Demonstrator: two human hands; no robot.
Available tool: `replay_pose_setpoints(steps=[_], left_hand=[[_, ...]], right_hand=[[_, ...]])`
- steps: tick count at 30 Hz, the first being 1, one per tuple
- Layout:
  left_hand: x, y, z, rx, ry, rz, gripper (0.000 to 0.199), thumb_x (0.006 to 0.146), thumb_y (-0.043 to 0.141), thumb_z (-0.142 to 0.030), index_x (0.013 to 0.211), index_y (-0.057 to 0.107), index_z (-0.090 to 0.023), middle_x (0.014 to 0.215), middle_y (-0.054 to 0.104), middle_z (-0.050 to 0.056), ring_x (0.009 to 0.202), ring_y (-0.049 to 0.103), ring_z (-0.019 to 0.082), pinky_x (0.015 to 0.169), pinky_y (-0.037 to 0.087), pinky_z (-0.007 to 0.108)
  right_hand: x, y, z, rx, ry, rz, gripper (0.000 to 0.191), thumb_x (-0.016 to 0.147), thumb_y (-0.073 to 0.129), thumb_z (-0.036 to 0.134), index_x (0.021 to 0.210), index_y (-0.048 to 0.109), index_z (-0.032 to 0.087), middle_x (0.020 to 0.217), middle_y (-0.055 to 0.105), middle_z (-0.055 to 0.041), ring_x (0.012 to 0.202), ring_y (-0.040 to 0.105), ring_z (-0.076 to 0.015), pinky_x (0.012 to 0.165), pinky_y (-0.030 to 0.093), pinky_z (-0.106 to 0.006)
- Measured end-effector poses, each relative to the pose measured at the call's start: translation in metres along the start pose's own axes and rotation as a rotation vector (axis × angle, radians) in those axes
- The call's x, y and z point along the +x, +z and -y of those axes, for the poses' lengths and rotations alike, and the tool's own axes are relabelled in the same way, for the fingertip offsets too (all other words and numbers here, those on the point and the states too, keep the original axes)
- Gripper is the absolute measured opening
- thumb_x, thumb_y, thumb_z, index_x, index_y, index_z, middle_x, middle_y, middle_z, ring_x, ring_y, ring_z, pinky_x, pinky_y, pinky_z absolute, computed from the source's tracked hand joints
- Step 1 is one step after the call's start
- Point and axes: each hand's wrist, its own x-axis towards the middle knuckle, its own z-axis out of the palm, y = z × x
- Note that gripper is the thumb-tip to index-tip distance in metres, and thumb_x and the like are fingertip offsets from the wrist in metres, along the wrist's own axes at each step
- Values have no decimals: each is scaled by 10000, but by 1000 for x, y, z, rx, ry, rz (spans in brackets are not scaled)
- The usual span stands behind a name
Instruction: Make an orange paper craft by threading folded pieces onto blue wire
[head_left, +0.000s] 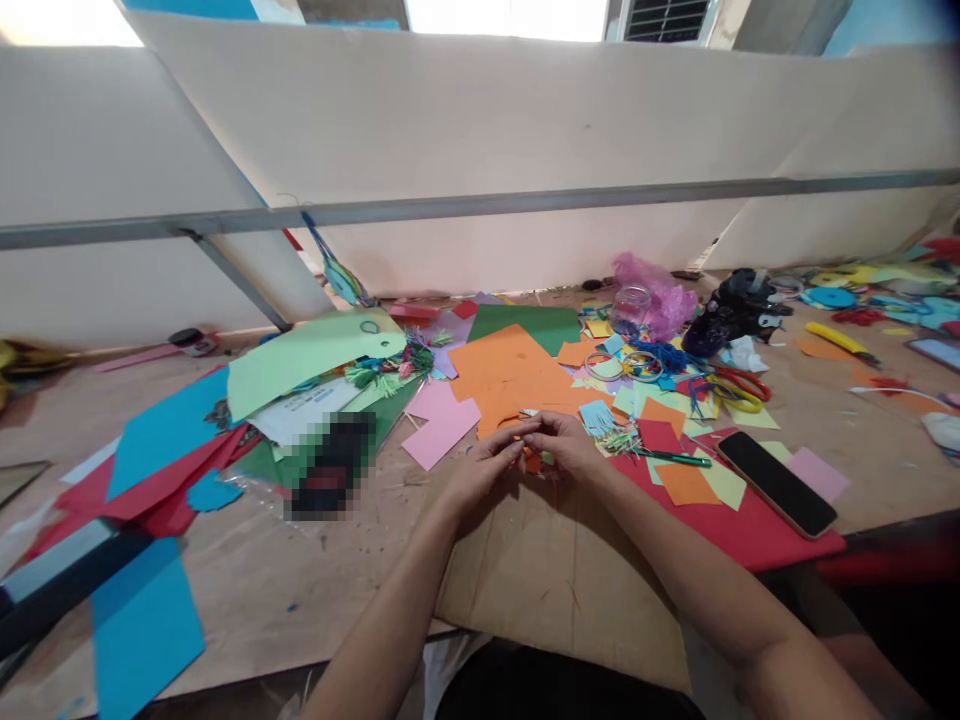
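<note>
My left hand point(486, 462) and my right hand point(568, 446) meet over the top of a brown cardboard sheet point(555, 580). Their fingers are closed, with the fingertips pinched together. A small piece of orange paper point(532, 462) shows between and below the fingers; much of it is hidden by them. Just beyond the hands lies a large sheet of orange paper point(510, 375), cut unevenly at its near edge. Thin orange scraps rest on the cardboard. A cut pink paper piece point(441, 425) lies left of the hands, and fringed light blue paper point(598, 417) lies to the right.
Right of the hands are a green pen point(679, 458), a phone point(776, 483), red-and-yellow-handled scissors point(739, 388) and a yellow cutter point(836, 342). Colored sheets, including blue paper point(146, 620), cover the left. A metal rail point(480, 206) crosses the white panel behind.
</note>
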Motion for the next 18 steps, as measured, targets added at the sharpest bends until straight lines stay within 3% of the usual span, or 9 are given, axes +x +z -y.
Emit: replay_pose_setpoints(steps=[5,9,13,16,18], left_hand=[[7,-7,5,-21,23,-36,547,808,735,-451,1314,687,-248,688,606,10,544,510,109,502,416,226],[11,-13,8,10,3,-30,575,808,732,-478,1326,670,-235,679,589,-4,500,492,98,473,412,227],[12,-14,13,45,-7,-40,558,814,726,-506,1289,679,-217,663,559,-18,477,465,90,436,372,218],[12,-14,17,49,-6,-35,527,830,713,-498,1268,681,-207,668,550,-20,483,470,86,432,346,207],[13,-15,19,50,-10,-17,528,834,709,-500,1268,676,-200,674,542,-23,480,467,81,435,347,206]], right_hand=[[5,-6,-4,-37,-14,-109,217,706,768,392,753,670,204,718,655,10,685,597,-149,659,480,-284],[6,-15,2,-144,-69,-177,226,762,717,420,818,674,205,777,681,-7,727,617,-160,674,482,-287],[0,-29,24,-531,-154,-138,201,878,622,352,1006,713,227,948,734,-39,851,658,-184,740,490,-297],[0,-50,45,-921,-131,-66,196,912,602,282,1044,745,253,1063,752,-53,920,681,-211,786,486,-315],[7,-70,54,-1152,-89,-102,274,907,590,213,1129,742,265,1174,742,-61,1001,687,-237,831,488,-330]])
